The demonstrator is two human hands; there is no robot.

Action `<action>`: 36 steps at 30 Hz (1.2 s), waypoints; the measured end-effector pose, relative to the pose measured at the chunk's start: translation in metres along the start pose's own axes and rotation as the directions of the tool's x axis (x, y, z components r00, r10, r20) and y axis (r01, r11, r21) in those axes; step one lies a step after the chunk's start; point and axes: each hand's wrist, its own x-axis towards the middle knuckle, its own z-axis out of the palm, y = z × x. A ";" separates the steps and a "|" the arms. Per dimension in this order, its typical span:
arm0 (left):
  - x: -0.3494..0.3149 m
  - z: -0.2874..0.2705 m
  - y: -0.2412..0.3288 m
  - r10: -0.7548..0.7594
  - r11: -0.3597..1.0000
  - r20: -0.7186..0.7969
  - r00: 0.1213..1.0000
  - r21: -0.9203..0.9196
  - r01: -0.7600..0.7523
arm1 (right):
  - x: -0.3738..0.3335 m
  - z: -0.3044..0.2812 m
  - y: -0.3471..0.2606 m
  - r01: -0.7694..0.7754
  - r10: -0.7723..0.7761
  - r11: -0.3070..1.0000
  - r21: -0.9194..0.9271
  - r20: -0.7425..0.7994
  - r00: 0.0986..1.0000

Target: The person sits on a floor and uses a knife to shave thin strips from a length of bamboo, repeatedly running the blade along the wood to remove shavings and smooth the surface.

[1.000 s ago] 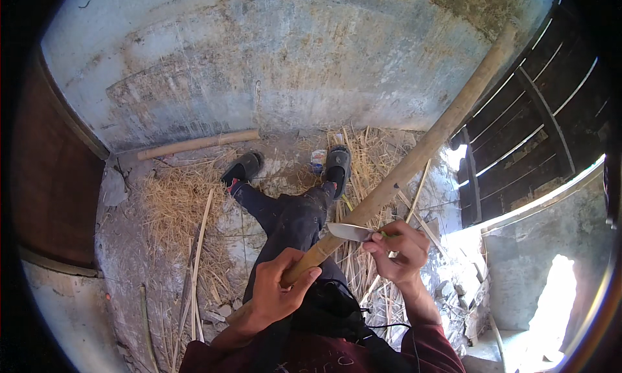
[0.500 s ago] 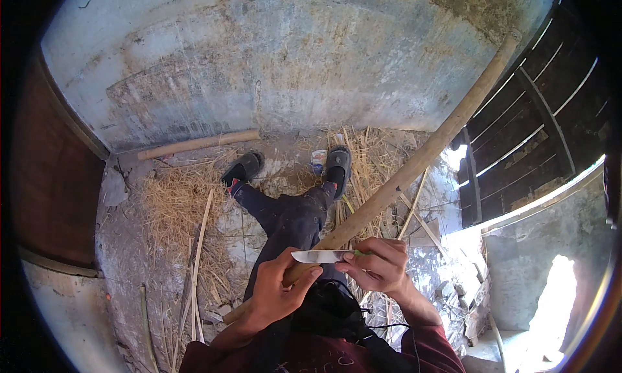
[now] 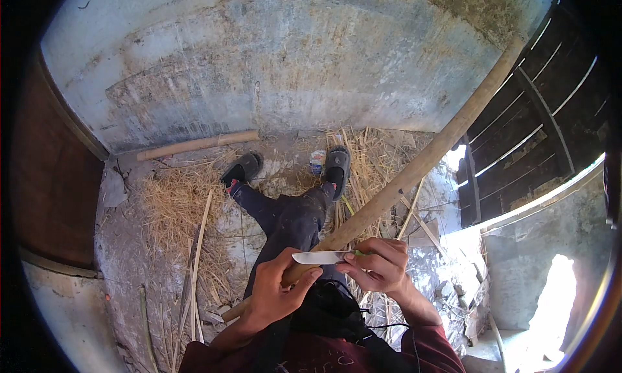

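A long wooden pole [image 3: 414, 171] slants from the wall at the upper right down across my lap. My left hand [image 3: 275, 292] is closed round its lower part, thumb on the near side. In my right hand [image 3: 379, 266] is a knife [image 3: 315, 258], its handle mostly hidden by my fingers, with a bit of green showing. The bare blade lies level over the pole, tip pointing left, close to my left index finger and thumb. Whether the edge touches the wood I cannot tell.
Straw-like shavings [image 3: 175, 201] and thin strips [image 3: 202, 243] litter the floor. A shorter pole [image 3: 197, 145] lies along the wall [image 3: 278, 68]. My legs stretch forward, with dark shoes [image 3: 337, 166] among the shavings. Dark slatted boards [image 3: 531, 120] stand at the right, a brown panel [image 3: 55, 179] at the left.
The pole's far end has shifted slightly to the right. Both hands and the knife stay nearly in place.
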 end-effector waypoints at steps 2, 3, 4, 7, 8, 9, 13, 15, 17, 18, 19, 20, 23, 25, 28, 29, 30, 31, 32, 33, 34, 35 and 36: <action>0.000 -0.001 0.003 -0.022 1.000 0.008 1.000 -0.001 0.022 | 0.001 -0.001 0.000 0.003 -0.003 1.000 -0.002 0.003 1.000; 0.000 -0.001 0.004 -0.035 0.999 0.011 0.999 -0.001 0.035 | 0.000 -0.001 0.000 0.008 -0.008 1.000 -0.003 0.003 1.000; 0.000 -0.001 0.006 -0.049 0.999 0.014 0.999 -0.003 0.049 | 0.001 -0.001 0.000 0.011 -0.011 1.000 -0.004 0.004 1.000; 0.000 -0.001 0.005 -0.042 0.999 0.009 0.999 0.022 0.042 | 0.001 -0.001 0.000 -0.011 0.011 1.000 0.010 -0.002 1.000; 0.000 -0.001 0.004 -0.041 0.999 0.010 0.999 0.019 0.041 | 0.000 -0.001 0.000 -0.016 0.016 1.000 0.014 0.002 1.000; 0.000 -0.001 0.004 -0.041 0.999 0.011 0.999 0.016 0.041 | 0.000 -0.001 -0.001 -0.022 0.022 1.000 0.019 0.006 1.000; 0.000 -0.001 0.004 -0.025 1.000 0.004 1.000 0.009 0.025 | -0.001 0.001 -0.002 -0.050 0.051 0.997 0.053 -0.011 0.999; -0.002 0.000 0.000 -0.027 1.000 0.006 1.000 0.011 0.027 | 0.000 0.003 -0.004 -0.079 0.081 0.994 0.073 -0.027 0.996; -0.001 0.001 -0.002 -0.027 1.000 0.006 1.000 0.010 0.027 | 0.002 0.001 -0.007 -0.096 0.097 0.993 0.072 -0.024 0.995; -0.001 0.001 -0.002 -0.029 1.000 0.002 1.000 0.009 0.029 | 0.004 -0.002 -0.008 -0.098 0.099 0.993 0.064 -0.012 0.995; -0.001 0.002 -0.002 -0.031 0.999 -0.002 1.000 0.009 0.031 | 0.005 -0.003 -0.009 -0.100 0.100 0.993 0.057 -0.001 0.995; -0.001 0.001 -0.001 -0.033 0.999 -0.006 0.999 0.015 0.033 | 0.005 -0.003 -0.009 -0.100 0.100 0.993 0.062 -0.007 0.995; -0.001 0.000 0.001 -0.037 0.999 -0.014 0.999 0.018 0.037 | 0.006 -0.003 -0.009 -0.098 0.100 0.993 0.068 -0.015 0.995; -0.001 0.000 -0.003 -0.039 0.999 -0.017 0.999 0.002 0.039 | 0.006 -0.005 -0.010 -0.099 0.099 0.993 0.059 -0.002 0.995; 0.000 -0.001 0.001 -0.053 0.998 -0.018 0.998 0.015 0.053 | 0.005 -0.004 -0.010 -0.115 0.115 0.992 0.047 -0.004 0.993; 0.000 -0.002 0.001 -0.052 0.998 -0.020 0.998 0.022 0.053 | 0.005 -0.004 -0.010 -0.113 0.113 0.993 0.042 0.004 0.994; 0.000 -0.003 0.001 -0.052 0.998 -0.021 0.998 0.030 0.052 | 0.005 -0.004 -0.009 -0.111 0.110 0.993 0.037 0.012 0.994; 0.000 -0.004 0.001 -0.051 0.998 -0.023 0.998 0.036 0.051 | 0.005 -0.005 -0.009 -0.108 0.107 0.994 0.031 0.021 0.994; 0.000 -0.004 0.001 -0.048 0.998 -0.026 0.999 0.041 0.049 | 0.005 -0.005 -0.009 -0.101 0.100 0.995 0.023 0.024 0.995; 0.000 -0.005 0.001 -0.045 0.998 -0.029 0.999 0.047 0.047 | 0.005 -0.004 -0.009 -0.093 0.093 0.996 0.016 0.027 0.995; 0.000 -0.005 0.001 -0.042 0.998 -0.032 0.999 0.052 0.044 | 0.005 -0.005 -0.009 -0.086 0.086 0.996 0.008 0.029 0.996; 0.000 -0.005 0.000 -0.036 0.998 -0.037 0.999 0.045 0.038 | 0.006 -0.005 -0.009 -0.080 0.080 0.997 -0.003 0.038 0.996; -0.001 -0.004 -0.002 -0.031 0.999 -0.042 0.999 0.038 0.032 | 0.007 -0.006 -0.010 -0.075 0.075 0.997 -0.015 0.046 0.996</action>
